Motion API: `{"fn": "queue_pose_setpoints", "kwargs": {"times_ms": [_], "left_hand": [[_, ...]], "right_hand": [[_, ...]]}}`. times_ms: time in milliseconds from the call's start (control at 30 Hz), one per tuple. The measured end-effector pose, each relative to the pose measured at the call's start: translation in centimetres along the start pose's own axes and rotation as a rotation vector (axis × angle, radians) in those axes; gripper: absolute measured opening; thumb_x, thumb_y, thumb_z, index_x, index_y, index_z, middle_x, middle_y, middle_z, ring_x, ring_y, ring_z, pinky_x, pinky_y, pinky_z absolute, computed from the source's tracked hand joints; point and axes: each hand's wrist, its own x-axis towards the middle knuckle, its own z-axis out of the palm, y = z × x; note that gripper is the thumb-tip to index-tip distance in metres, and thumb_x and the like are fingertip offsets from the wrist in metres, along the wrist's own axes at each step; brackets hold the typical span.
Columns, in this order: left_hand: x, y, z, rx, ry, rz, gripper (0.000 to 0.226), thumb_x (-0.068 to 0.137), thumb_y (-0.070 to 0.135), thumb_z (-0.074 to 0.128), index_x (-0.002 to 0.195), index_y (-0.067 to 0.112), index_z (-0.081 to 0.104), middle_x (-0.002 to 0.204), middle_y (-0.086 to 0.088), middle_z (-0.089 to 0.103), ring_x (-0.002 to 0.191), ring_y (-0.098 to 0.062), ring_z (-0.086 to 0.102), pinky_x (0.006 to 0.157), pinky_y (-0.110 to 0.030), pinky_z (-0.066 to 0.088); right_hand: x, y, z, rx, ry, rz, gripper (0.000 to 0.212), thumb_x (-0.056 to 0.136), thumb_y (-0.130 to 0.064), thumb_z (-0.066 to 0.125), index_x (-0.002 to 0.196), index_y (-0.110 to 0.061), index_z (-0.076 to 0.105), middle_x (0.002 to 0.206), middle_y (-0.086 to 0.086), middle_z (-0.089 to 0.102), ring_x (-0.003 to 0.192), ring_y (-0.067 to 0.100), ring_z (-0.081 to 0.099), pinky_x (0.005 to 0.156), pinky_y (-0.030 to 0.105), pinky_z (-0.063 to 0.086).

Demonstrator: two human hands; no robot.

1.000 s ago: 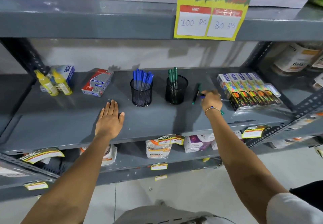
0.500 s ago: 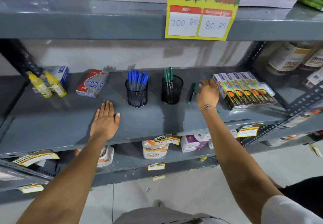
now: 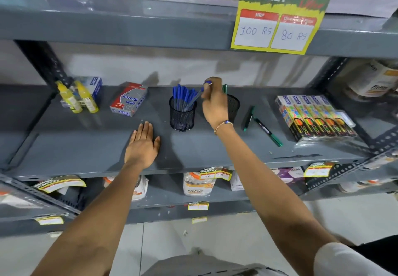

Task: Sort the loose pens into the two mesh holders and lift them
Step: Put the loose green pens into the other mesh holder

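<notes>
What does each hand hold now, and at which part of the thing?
The right hand pinches a blue pen near its upper end, tip down in the left mesh holder. The left hand holds nothing; it lies flat on the shelf.

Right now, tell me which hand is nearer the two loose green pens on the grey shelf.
Right. The right hand is just left of the green pens, holding a blue pen; the left hand lies flat farther left.

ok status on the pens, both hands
Left hand flat on shelf, empty. Right hand feeding blue pen into left holder. Two green pens loose; nothing blocking.
</notes>
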Motion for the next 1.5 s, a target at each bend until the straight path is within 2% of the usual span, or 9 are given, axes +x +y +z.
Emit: {"fn": "queue_pose_setpoints", "kwargs": {"times_ms": [133, 233, 533, 867, 1033, 1200, 1300, 1367, 1500], "left_hand": [[0.0, 0.0, 0.0, -0.001, -0.002, 0.002, 0.062, 0.099, 0.04, 0.016, 0.15, 0.007, 0.006, 0.161, -0.009, 0.005, 0.149, -0.022, 0.004, 0.122, -0.037, 0.004], [0.1, 0.0, 0.0, 0.002, -0.005, 0.005, 0.062, 0.099, 0.04, 0.016, 0.15, 0.007, 0.006, 0.161, -0.009, 0.006, 0.149, -0.022, 0.004, 0.122, -0.037, 0.004], [0.0, 0.1, -0.1, -0.02, -0.035, -0.014, 0.062, 0.099, 0.039, 0.015, 0.15, 0.007, 0.002, 0.161, -0.007, 0.0, 0.149, -0.02, -0.001, 0.122, -0.036, -0.001], [0.2, -0.1, 0.2, 0.009, -0.015, -0.007, 0.062, 0.098, 0.041, 0.014, 0.15, 0.007, 0.003, 0.161, -0.008, 0.002, 0.149, -0.02, 0.001, 0.122, -0.036, 0.0], [0.2, 0.0, 0.3, -0.001, -0.014, -0.004, 0.062, 0.099, 0.039, 0.017, 0.15, 0.006, 0.005, 0.161, -0.009, 0.004, 0.149, -0.022, 0.002, 0.122, -0.036, 0.0], [0.1, 0.1, 0.2, -0.007, -0.023, -0.011, 0.061, 0.099, 0.038, 0.017, 0.15, 0.006, 0.004, 0.161, -0.009, 0.002, 0.149, -0.021, 0.0, 0.122, -0.036, 0.0], [0.0, 0.1, 0.2, -0.007, -0.026, -0.013, 0.062, 0.099, 0.038, 0.016, 0.15, 0.006, 0.003, 0.161, -0.009, 0.002, 0.149, -0.021, 0.0, 0.122, -0.036, -0.001], [0.1, 0.1, 0.2, -0.005, -0.031, -0.016, 0.062, 0.099, 0.038, 0.015, 0.15, 0.006, 0.003, 0.161, -0.009, 0.001, 0.149, -0.021, 0.0, 0.122, -0.036, -0.001], [0.1, 0.2, 0.1, -0.005, -0.033, -0.017, 0.061, 0.099, 0.039, 0.015, 0.15, 0.006, 0.002, 0.161, -0.009, 0.001, 0.149, -0.021, 0.0, 0.122, -0.036, -0.001]], "right_hand": [[0.1, 0.3, 1.6, -0.132, -0.172, 0.077, 0.024, 0.098, -0.015, 0.037, 0.12, -0.009, 0.04, 0.076, 0.006, 0.055, 0.064, 0.026, 0.054, 0.066, 0.043, 0.052], [0.1, 0.8, 1.8, -0.067, -0.181, 0.114, 0.042, 0.094, -0.005, 0.043, 0.134, -0.013, 0.033, 0.072, 0.001, 0.055, 0.062, 0.018, 0.052, 0.063, 0.029, 0.042], [0.2, 5.7, -4.8, -0.039, 0.346, 0.213, 0.019, 0.087, -0.001, 0.048, 0.101, -0.009, 0.058, 0.093, 0.012, 0.071, 0.083, 0.031, 0.065, 0.068, 0.027, 0.045], [-1.0, 14.1, -11.8, -0.597, 0.138, 0.793, 0.042, 0.085, -0.018, 0.065, 0.12, 0.002, 0.055, 0.13, 0.023, 0.05, 0.119, 0.039, 0.051, 0.092, 0.046, 0.048], [-2.7, 15.4, -13.1, -0.686, 0.062, 0.888, 0.046, 0.083, -0.017, 0.067, 0.124, -0.002, 0.053, 0.134, 0.022, 0.044, 0.122, 0.036, 0.046, 0.096, 0.045, 0.046], [-1.9, 14.1, -13.7, -0.706, 0.033, 0.825, 0.043, 0.085, -0.019, 0.06, 0.124, -0.001, 0.052, 0.133, 0.022, 0.048, 0.123, 0.038, 0.047, 0.1, 0.044, 0.043], [0.0, 12.1, -15.1, -0.592, 0.093, 0.584, 0.028, 0.087, -0.021, 0.057, 0.099, 0.003, 0.06, 0.11, 0.028, 0.064, 0.103, 0.04, 0.061, 0.079, 0.037, 0.049], [1.1, 10.0, -15.6, -0.507, 0.291, 0.366, 0.032, 0.091, -0.027, 0.053, 0.085, 0.003, 0.061, 0.091, 0.027, 0.068, 0.087, 0.039, 0.065, 0.064, 0.032, 0.043], [1.9, 6.0, -14.7, -0.11, 0.653, 0.056, 0.031, 0.097, -0.025, 0.047, 0.1, 0.003, 0.057, 0.069, 0.009, 0.057, 0.062, 0.023, 0.05, 0.054, 0.025, 0.032]]}}
